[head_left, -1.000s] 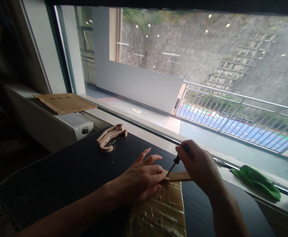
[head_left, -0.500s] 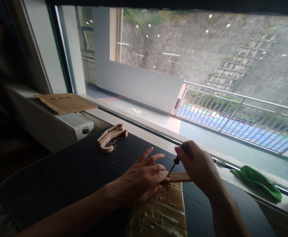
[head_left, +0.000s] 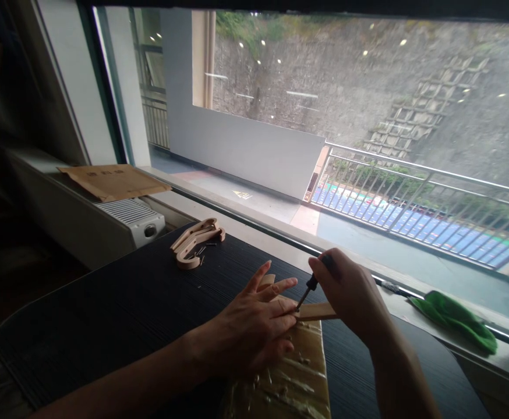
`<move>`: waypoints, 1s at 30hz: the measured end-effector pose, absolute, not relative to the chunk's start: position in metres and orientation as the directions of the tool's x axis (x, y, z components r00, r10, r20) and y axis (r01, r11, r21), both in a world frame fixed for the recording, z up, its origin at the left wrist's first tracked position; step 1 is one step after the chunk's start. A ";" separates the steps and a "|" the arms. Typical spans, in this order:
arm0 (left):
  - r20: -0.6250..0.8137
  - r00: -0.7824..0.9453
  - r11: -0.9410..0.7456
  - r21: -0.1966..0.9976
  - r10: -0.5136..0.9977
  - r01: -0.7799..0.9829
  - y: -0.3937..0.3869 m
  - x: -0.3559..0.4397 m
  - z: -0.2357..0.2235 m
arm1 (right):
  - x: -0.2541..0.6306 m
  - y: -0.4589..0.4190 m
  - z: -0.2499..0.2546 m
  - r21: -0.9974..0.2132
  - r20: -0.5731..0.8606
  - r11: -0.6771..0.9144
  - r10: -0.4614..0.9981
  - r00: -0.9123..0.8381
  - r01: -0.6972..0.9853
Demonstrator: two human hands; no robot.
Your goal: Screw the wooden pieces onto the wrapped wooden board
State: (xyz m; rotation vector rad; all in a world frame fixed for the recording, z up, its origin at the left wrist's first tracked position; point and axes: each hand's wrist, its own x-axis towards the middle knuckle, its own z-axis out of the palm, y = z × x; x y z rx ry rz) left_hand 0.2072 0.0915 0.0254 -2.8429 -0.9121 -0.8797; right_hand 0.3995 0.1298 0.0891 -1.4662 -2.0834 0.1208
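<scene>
Head view: we see an envelope (head_left: 115, 181), its print too blurred to read, on a radiator (head_left: 126, 212); then our dark, grained table (head_left: 97, 297). Our left hand (head_left: 252, 326), fingers spread, touches a wooden piece (head_left: 318, 312), long axis roughly left-to-right, at a wrapped block's (head_left: 302, 375) far end. A screwdriver (head_left: 307, 291) slants down-left onto it, clamped in our right hand (head_left: 353, 291) near the windowsill (head_left: 405, 313).

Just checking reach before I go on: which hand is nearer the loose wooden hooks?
Left. The left hand, spread over the wooden strip, is below and right of the wooden hooks in the picture; the right hand, gripping the screwdriver, is farther right.
</scene>
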 end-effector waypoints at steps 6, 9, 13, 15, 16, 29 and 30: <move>0.479 0.678 -0.812 0.146 0.558 0.565 0.091 0.208 0.025 | 0.398 0.126 0.089 -0.389 0.404 0.463 0.862 -0.304 0.796; 0.468 0.680 -0.808 0.146 0.564 0.570 0.091 0.208 0.024 | 0.398 0.127 0.088 -0.368 0.403 0.480 0.854 -0.328 0.796; 0.488 0.669 -0.808 0.147 0.561 0.570 0.090 0.208 0.023 | 0.399 0.133 0.084 -0.361 0.409 0.402 0.879 -0.245 0.841; 0.495 0.664 -0.807 0.147 0.561 0.572 0.090 0.209 0.023 | 0.399 0.135 0.084 -0.364 0.408 0.367 0.889 -0.207 0.856; 0.497 0.662 -0.807 0.147 0.560 0.572 0.090 0.209 0.023 | 0.399 0.135 0.084 -0.368 0.406 0.363 0.891 -0.203 0.856; 0.480 0.660 -0.795 0.147 0.578 0.589 0.087 0.212 0.022 | 0.395 0.129 0.088 -0.416 0.400 0.427 0.879 -0.261 0.803; 0.482 0.656 -0.792 0.149 0.581 0.592 0.087 0.212 0.021 | 0.394 0.130 0.087 -0.409 0.409 0.419 0.878 -0.248 0.811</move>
